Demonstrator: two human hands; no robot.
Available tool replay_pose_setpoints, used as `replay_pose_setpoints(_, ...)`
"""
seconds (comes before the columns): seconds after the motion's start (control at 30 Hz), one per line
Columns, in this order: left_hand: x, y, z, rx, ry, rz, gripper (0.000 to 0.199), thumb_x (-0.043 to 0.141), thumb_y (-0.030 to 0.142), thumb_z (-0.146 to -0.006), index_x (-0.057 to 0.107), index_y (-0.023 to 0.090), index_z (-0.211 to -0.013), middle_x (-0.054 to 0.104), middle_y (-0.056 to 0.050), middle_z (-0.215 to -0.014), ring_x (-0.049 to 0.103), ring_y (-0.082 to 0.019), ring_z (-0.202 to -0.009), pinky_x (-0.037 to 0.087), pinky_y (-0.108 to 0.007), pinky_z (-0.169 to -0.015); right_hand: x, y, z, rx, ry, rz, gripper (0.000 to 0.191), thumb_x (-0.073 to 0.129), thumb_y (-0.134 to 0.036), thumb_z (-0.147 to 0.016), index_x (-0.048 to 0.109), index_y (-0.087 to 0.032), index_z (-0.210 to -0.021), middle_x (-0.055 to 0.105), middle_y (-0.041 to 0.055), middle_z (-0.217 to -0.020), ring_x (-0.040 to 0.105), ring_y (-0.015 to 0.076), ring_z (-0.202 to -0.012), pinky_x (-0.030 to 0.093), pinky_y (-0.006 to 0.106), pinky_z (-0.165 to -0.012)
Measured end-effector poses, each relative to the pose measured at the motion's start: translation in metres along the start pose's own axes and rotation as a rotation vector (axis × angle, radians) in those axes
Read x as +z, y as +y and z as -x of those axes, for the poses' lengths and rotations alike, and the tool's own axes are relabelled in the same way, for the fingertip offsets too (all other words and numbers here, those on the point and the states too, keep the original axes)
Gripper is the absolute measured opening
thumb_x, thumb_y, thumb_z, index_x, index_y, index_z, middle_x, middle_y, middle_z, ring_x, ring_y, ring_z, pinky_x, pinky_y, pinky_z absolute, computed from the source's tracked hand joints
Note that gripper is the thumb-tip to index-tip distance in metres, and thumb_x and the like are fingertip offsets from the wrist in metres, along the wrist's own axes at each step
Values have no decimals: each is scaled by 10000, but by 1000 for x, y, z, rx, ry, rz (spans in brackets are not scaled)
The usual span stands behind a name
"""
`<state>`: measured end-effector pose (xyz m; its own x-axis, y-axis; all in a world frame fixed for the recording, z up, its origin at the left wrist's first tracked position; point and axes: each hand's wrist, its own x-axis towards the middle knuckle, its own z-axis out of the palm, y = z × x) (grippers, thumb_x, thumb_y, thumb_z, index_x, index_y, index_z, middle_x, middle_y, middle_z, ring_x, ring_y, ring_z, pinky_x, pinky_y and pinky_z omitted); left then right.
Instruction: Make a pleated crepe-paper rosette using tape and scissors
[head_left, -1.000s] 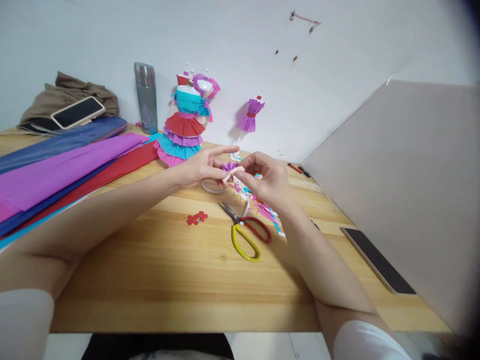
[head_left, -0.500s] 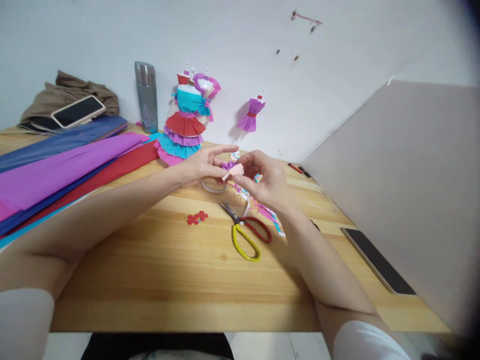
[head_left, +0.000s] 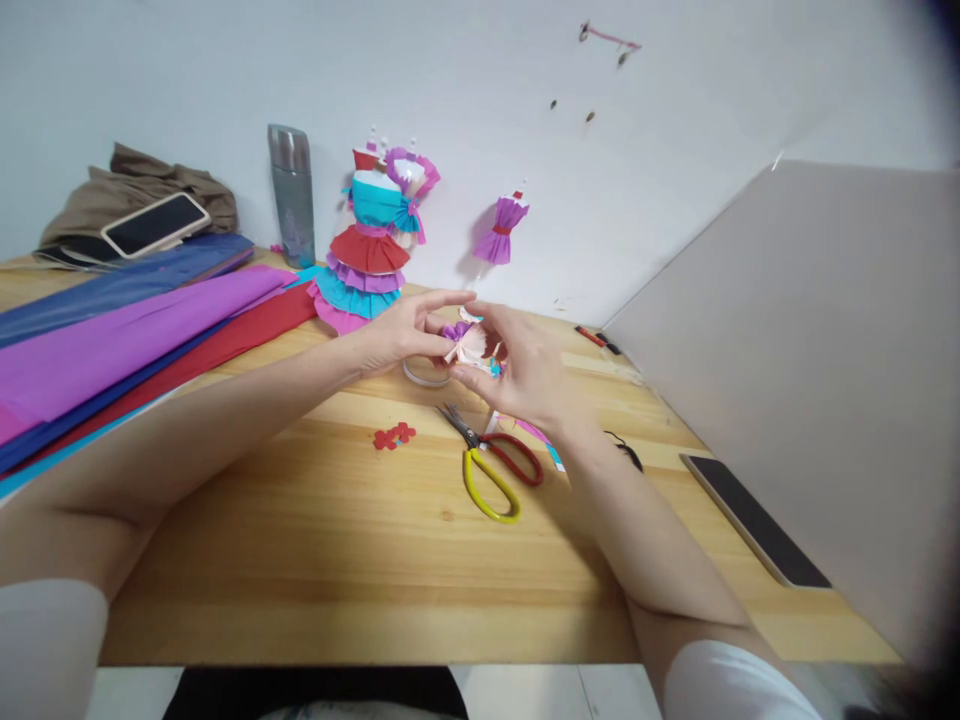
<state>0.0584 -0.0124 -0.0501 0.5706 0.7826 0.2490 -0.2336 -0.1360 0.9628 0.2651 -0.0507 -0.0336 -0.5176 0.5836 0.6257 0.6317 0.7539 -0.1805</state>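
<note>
Above the middle of the table, my left hand [head_left: 416, 330] pinches a small gathered paper piece [head_left: 469, 345], purple at one end and pleated cream at the other, where it fans out. Curved round the cream fan is my right hand [head_left: 521, 355], its thumb below and its fingers above, apart from each other; whether they touch the paper's edge I cannot tell. Nearer me lie scissors [head_left: 491, 480] with one yellow and one red handle. A few red paper pieces [head_left: 394, 436] are left of them. Behind my fingers a white ring-shaped item [head_left: 426, 378] shows in part.
Small ruffled paper dresses [head_left: 371, 245] stand by the wall, and a purple one [head_left: 504, 230] is further right. Folded coloured paper [head_left: 150, 335] covers the left, near a flask [head_left: 292, 195] and a phone [head_left: 156, 223]. A dark flat device [head_left: 754, 520] lies right.
My right thumb and fingers have moved apart from their pinch on the cream paper. The cream pleats now spread wider. My left hand keeps its hold.
</note>
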Motion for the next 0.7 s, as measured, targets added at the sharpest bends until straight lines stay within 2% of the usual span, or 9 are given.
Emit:
replay_pose_setpoints(0.13,0,-2,-1,9,-2,-8,891,844,153,-686,533,138,-1521,791,-64,-922,736,-187,-797,558,-320,-794,4,2,2,-43,65,10,359,585,-401,-942,613,-195,-1234,738,90,-936,668,224,-710,543,384,-681)
replay_pose_setpoints(0.23,0,-3,-1,2,18,4,885,850,161,-682,539,138,-1510,799,-72,-918,745,-195,-793,568,-330,-798,6,1,3,-22,65,11,314,549,-314,-931,619,-219,-1222,743,87,-918,683,239,-738,553,395,-705)
replay_pose_setpoints(0.4,1,-4,-1,10,50,5,826,860,184,-676,596,151,-1458,785,-60,-903,753,-202,-818,569,-323,-776,8,-3,2,51,55,29,378,625,-436,-912,643,-249,-1240,742,102,-919,679,277,-765,540,421,-706)
replay_pose_setpoints(0.5,1,-2,-1,19,68,7,814,872,176,-665,610,139,-1435,775,-52,-901,740,-188,-796,569,-313,-750,7,-5,1,92,61,-61,461,672,-527,-890,642,-247,-1255,733,84,-907,655,248,-712,534,417,-708)
replay_pose_setpoints(0.57,2,-2,-2,33,84,28,802,875,156,-652,615,118,-1410,765,-38,-873,719,-166,-752,571,-303,-725,7,-5,1,150,79,-175,458,662,-519,-900,632,-230,-1255,700,47,-840,627,213,-666,527,395,-693)
replay_pose_setpoints(0.7,6,-1,-1,33,149,81,728,866,117,-653,631,101,-1341,762,-35,-895,700,-136,-739,569,-289,-722,14,-3,-1,321,116,-367,392,635,-380,-879,624,-219,-1237,570,-33,-720,570,167,-619,487,333,-616)
